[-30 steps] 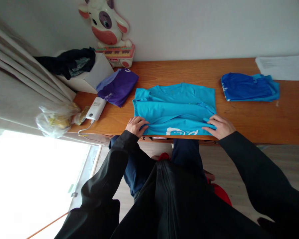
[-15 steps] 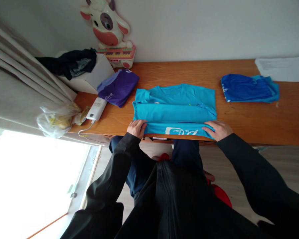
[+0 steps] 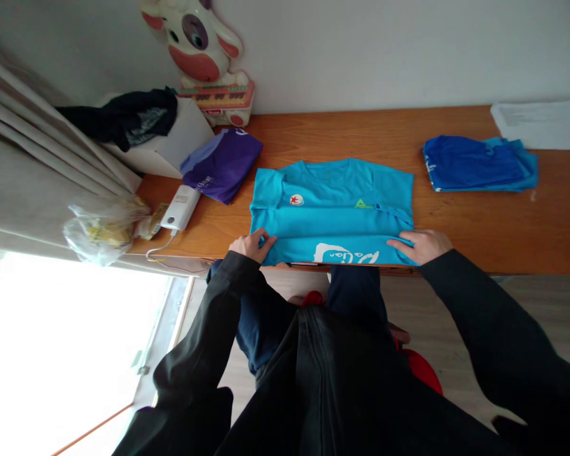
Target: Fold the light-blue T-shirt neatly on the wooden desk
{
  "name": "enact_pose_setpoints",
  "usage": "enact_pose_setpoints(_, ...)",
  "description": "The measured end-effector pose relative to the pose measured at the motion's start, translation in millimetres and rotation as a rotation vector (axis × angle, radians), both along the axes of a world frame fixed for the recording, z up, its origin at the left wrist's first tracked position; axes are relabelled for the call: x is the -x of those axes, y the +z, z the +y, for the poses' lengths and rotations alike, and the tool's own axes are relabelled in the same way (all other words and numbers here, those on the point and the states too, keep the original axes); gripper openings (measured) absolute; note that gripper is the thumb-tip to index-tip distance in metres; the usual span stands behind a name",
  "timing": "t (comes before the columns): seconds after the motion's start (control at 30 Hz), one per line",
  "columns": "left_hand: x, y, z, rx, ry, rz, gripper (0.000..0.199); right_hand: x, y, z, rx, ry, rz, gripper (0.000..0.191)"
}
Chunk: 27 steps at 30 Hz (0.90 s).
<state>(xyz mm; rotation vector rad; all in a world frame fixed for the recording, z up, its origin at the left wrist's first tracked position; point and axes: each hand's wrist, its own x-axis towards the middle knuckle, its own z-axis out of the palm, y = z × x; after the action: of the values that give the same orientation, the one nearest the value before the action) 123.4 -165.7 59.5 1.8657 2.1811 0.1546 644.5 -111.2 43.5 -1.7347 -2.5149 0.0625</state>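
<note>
A light blue T-shirt [image 3: 332, 221] lies partly folded at the table's front edge, its collar toward the wall and white lettering on the fold nearest me. My left hand [image 3: 253, 244] pinches the shirt's near left corner between thumb and fingers. At the near right corner, my right hand [image 3: 422, 246] grips the folded edge the same way. A red star badge and a green mark show on the shirt's chest.
On the wooden table [image 3: 479, 234], folded blue clothes [image 3: 477, 163] and white paper [image 3: 546, 123] are at right. A purple cloth [image 3: 225, 166], power bank [image 3: 180, 208], plastic bag [image 3: 99, 234], white box [image 3: 187, 133] with dark cloth [image 3: 147, 117], and cow toy [image 3: 213, 69] are at left.
Both hands have moved slightly outward with the near edge, the left one further. The shirt lies flatter, and its chest badge and green mark now show more fully.
</note>
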Motion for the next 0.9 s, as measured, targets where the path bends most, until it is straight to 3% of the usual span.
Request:
enact_pose_setpoints(0.1,1.3,6.5,12.9,-0.083,-0.036,-0.028,0.038,7.2,1.9,9.3,-0.014,-0.042,0.013,0.047)
enact_pose_setpoints(0.23,-1.7,6.8,16.0,-0.154,-0.252,-0.119,0.036,22.7,9.1,2.4,-0.071,0.107,0.087,0.043)
enact_pose_setpoints(0.37,-6.0,-13.2,-6.7,-0.26,-0.455,-0.138,0.078,27.2,8.5,-21.6,-0.081,0.244,0.078,0.068)
enact_pose_setpoints(0.43,-3.6,-25.5,-20.4,-0.307,-0.488,-0.129,0.081,21.1,2.0,-30.7,-0.083,0.262,0.09,0.073)
enact_pose_setpoints(0.53,4.6,-35.7,-32.7,-0.267,-0.5,-0.15,0.044,7.1,-10.5,-34.6,-0.039,0.276,0.141,0.042)
enact_pose_setpoints(0.6,7.7,-34.1,-33.0,-0.226,-0.472,-0.2,0.034,0.2,-16.3,-30.5,0.009,0.285,0.169,0.032)
enact_pose_setpoints(0.77,0.7,-12.1,-10.9,-0.115,-0.225,-0.218,0.038,5.6,-12.6,-6.5,0.07,0.153,0.049,0.044)
enact_pose_setpoints(0.9,16.4,2.9,8.4,-0.083,-0.258,-0.065,0.032,7.1,-1.3,2.5,-0.031,0.2,0.035,0.043)
